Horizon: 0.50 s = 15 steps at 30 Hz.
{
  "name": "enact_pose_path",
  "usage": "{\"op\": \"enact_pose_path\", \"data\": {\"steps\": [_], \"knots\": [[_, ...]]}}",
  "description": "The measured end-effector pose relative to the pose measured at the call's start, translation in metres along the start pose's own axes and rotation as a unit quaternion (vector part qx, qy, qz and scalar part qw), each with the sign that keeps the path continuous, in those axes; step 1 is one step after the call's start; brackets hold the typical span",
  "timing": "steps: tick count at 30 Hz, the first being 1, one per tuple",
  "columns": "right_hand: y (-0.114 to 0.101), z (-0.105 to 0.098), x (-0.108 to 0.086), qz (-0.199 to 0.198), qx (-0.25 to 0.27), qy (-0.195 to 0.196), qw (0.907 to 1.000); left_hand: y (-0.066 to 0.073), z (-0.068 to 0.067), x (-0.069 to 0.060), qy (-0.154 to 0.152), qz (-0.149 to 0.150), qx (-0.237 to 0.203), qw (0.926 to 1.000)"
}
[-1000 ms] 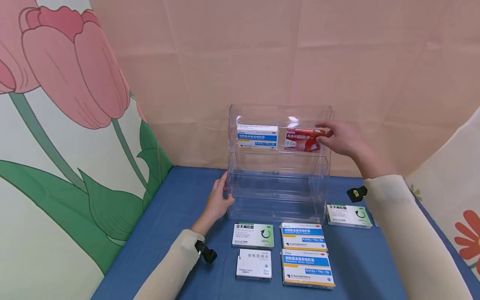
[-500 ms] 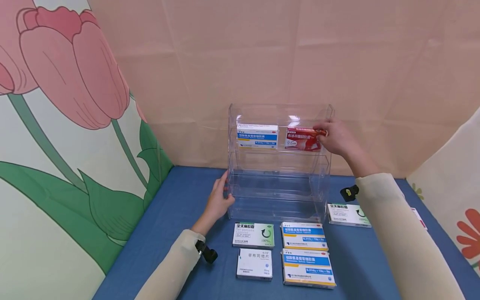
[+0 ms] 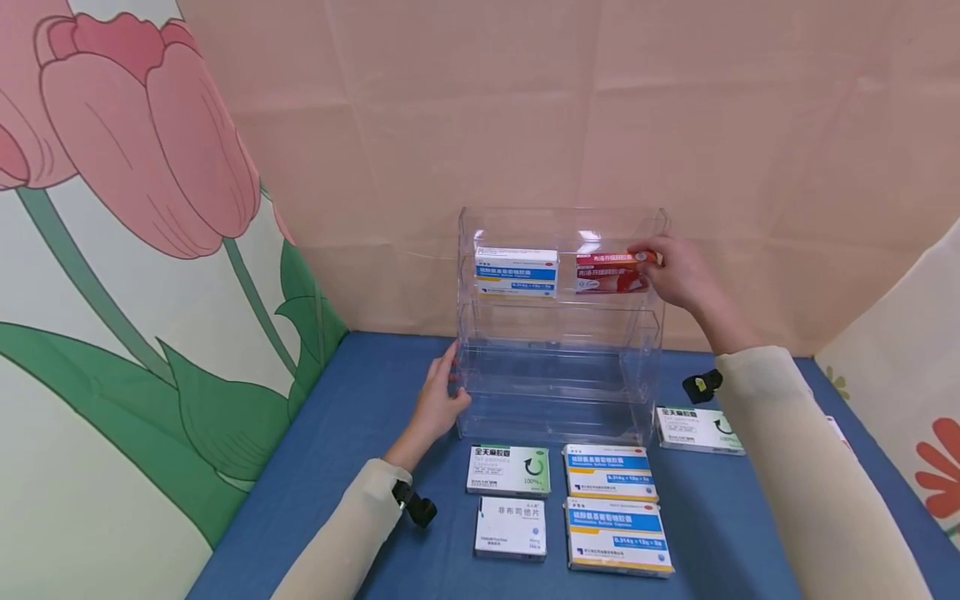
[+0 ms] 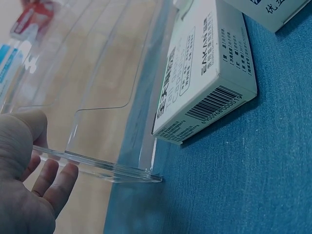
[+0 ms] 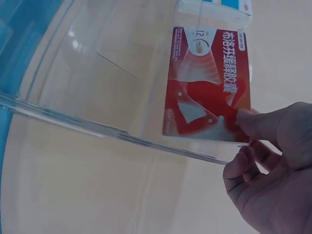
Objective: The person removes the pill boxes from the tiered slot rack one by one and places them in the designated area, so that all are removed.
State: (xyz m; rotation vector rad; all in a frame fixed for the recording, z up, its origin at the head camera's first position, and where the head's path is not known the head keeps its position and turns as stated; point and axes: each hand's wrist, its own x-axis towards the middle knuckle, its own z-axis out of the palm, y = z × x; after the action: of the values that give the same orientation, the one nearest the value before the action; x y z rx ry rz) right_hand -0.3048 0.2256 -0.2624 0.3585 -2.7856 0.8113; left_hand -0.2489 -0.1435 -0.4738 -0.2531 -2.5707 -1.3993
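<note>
A red medicine box (image 3: 612, 273) is at the right of the top tier of a clear acrylic display rack (image 3: 558, 323). My right hand (image 3: 681, 271) pinches the box's right end. In the right wrist view the thumb lies on the printed face of the red medicine box (image 5: 207, 85). My left hand (image 3: 437, 398) holds the rack's left side. In the left wrist view the hand (image 4: 29, 168) has its thumb and fingers on either side of the clear panel edge. A blue-and-white medicine box (image 3: 517, 273) stands at the left of the same tier.
On the blue table in front lie a green-and-white box (image 3: 508, 470), a white box (image 3: 511, 528), and two blue-and-white boxes, one nearer (image 3: 619, 537) and one farther (image 3: 610, 472). Another green-and-white box (image 3: 697, 430) lies right of the rack. One more box (image 3: 837, 433) is mostly hidden by the right sleeve.
The right hand has shifted slightly, and the red box has tipped back and moved a little up and right on the tier. The left hand has stayed at the rack's side.
</note>
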Motion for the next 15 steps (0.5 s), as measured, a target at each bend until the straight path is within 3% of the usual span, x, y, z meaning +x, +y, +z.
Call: {"op": "enact_pose_path", "data": {"steps": [7, 15], "knots": [[-0.005, -0.018, -0.008, -0.067, 0.025, 0.061, 0.9956, 0.000, 0.000, 0.002, 0.004, 0.005, 0.001, 1.0000], [-0.009, -0.033, -0.024, -0.071, 0.039, 0.057, 0.9951, 0.001, 0.001, 0.001, 0.002, -0.004, 0.007, 1.0000]]}}
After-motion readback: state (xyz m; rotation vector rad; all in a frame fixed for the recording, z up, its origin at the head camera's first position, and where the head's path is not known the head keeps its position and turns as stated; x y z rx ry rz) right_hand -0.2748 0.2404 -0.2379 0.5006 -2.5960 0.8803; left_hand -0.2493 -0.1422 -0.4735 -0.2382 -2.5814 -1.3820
